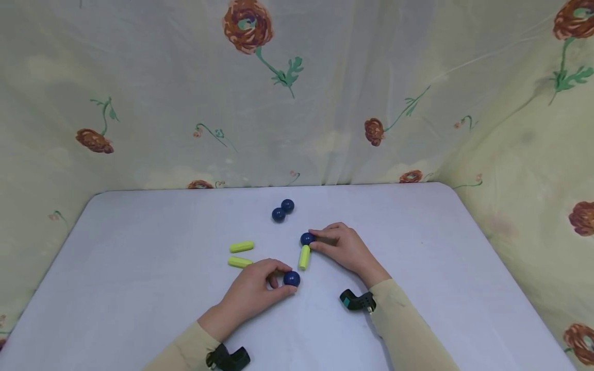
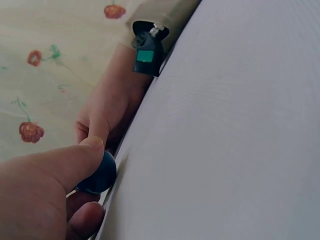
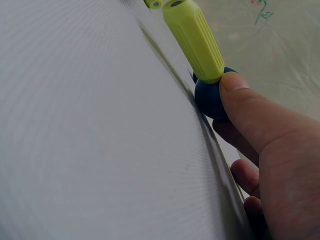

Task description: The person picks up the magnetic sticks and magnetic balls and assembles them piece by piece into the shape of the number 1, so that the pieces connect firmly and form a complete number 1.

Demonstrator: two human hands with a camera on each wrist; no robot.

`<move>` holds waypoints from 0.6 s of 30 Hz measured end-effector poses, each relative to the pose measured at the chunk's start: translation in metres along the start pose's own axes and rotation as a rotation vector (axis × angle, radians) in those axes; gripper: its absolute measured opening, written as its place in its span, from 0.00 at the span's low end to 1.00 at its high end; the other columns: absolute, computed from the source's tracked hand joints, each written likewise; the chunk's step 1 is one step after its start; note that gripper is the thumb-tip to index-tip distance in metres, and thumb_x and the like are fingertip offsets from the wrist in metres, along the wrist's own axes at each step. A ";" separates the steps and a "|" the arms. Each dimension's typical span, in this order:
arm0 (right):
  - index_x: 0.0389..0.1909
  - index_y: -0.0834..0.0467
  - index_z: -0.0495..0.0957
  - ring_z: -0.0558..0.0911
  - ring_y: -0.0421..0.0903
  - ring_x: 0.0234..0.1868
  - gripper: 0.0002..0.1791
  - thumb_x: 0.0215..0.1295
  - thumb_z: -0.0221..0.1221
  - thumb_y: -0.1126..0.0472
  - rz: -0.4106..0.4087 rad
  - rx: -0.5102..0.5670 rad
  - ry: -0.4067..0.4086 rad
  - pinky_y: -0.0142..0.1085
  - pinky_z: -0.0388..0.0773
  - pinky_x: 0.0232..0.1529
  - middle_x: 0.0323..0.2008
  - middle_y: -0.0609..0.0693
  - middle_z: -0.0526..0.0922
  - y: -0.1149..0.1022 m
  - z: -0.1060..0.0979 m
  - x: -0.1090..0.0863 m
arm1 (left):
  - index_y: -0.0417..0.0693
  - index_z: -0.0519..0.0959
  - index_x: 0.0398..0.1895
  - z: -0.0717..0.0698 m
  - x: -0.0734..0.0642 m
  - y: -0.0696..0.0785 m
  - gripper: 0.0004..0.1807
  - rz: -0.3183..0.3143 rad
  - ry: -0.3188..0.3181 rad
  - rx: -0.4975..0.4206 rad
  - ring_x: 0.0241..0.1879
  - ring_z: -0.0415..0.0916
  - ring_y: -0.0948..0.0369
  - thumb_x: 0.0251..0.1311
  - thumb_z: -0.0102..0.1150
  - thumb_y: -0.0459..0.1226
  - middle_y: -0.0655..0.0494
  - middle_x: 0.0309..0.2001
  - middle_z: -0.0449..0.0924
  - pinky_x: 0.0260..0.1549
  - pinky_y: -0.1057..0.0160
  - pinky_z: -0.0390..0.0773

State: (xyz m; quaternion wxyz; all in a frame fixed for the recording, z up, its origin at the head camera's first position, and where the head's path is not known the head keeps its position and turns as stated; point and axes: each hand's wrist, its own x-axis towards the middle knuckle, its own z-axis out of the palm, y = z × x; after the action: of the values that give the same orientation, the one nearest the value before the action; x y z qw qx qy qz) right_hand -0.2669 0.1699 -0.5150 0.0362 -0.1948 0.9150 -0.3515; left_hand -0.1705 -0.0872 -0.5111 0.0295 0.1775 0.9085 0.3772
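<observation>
My left hand (image 1: pixel 254 289) pinches a dark blue ball (image 1: pixel 292 279) between thumb and fingers, low over the white table. In the left wrist view the thumb covers part of this ball (image 2: pixel 101 175). My right hand (image 1: pixel 344 248) holds a second blue ball (image 1: pixel 307 238) by its sides, a little farther back. A yellow-green ribbed rod (image 1: pixel 303 257) joins that ball at one end and points toward the near side. The right wrist view shows a small hole in the free end of the rod (image 3: pixel 194 40).
Two more yellow-green rods, one behind (image 1: pixel 242 247) and one in front (image 1: pixel 239 262), lie left of centre, the front one partly behind my left hand. A pair of blue balls (image 1: pixel 279 215) sits side by side farther back. A flowered curtain (image 1: pixel 325 129) hangs beyond the table (image 1: pixel 153 232).
</observation>
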 end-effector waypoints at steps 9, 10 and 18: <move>0.59 0.36 0.82 0.79 0.45 0.55 0.22 0.64 0.66 0.38 0.016 -0.006 -0.001 0.49 0.77 0.56 0.51 0.44 0.85 0.001 0.001 0.000 | 0.59 0.83 0.48 0.003 0.001 0.004 0.20 -0.003 0.031 0.017 0.30 0.72 0.73 0.55 0.75 0.53 0.70 0.36 0.81 0.30 0.71 0.74; 0.59 0.36 0.82 0.79 0.45 0.55 0.22 0.64 0.66 0.38 0.016 -0.009 -0.001 0.49 0.77 0.57 0.51 0.44 0.85 0.001 0.001 0.000 | 0.60 0.82 0.48 0.004 0.001 0.005 0.20 -0.009 0.031 0.022 0.29 0.72 0.72 0.55 0.75 0.54 0.71 0.35 0.80 0.30 0.72 0.74; 0.59 0.36 0.83 0.80 0.46 0.55 0.22 0.64 0.66 0.39 0.016 -0.010 -0.001 0.50 0.77 0.58 0.51 0.45 0.85 0.000 0.001 0.001 | 0.59 0.82 0.45 0.005 0.003 0.012 0.20 -0.016 0.045 0.063 0.29 0.69 0.70 0.55 0.74 0.55 0.69 0.31 0.75 0.29 0.71 0.70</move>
State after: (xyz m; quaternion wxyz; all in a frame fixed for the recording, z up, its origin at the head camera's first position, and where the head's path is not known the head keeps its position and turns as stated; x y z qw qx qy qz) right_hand -0.2676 0.1689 -0.5156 0.0384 -0.1879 0.9182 -0.3465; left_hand -0.1694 -0.0754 -0.5061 0.0066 0.1627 0.9217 0.3522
